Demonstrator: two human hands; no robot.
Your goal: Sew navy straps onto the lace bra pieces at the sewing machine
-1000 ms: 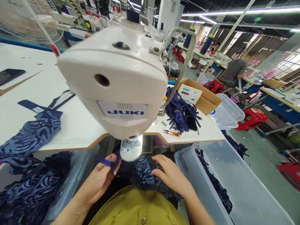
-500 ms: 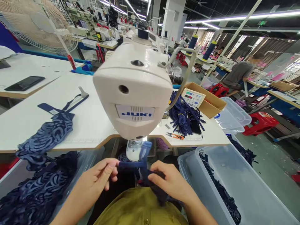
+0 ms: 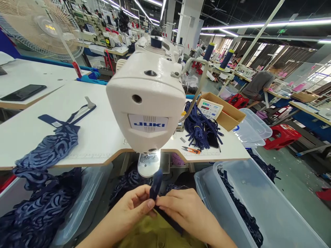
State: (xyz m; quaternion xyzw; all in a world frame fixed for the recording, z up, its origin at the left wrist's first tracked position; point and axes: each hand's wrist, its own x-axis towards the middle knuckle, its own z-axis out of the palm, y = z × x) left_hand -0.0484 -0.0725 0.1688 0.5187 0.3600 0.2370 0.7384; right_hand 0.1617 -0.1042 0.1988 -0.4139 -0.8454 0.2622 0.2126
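My left hand [image 3: 131, 208] and my right hand [image 3: 181, 210] meet low in front of me, both pinching a navy strap [image 3: 156, 181] that stands up between the fingertips. Dark patterned navy fabric [image 3: 129, 182] lies in my lap under the hands. Just above them hangs the head of a white JUKI sewing machine [image 3: 147, 103], its presser foot area [image 3: 149, 163] close to the strap's top end.
On the left, patterned navy fabric [image 3: 49, 151] drapes off the white table [image 3: 98, 137] into a clear bin [image 3: 77, 203]. A pile of navy straps [image 3: 201, 127], orange snips [image 3: 191, 150], a control panel [image 3: 209, 108] lie right. A large clear bin [image 3: 258, 206] stands at my right. Another person [image 3: 258, 84] sits far right.
My hands have come together from apart. The strap, stretched sideways between them before, is now pinched at one spot and stands upright. The view has shifted slightly.
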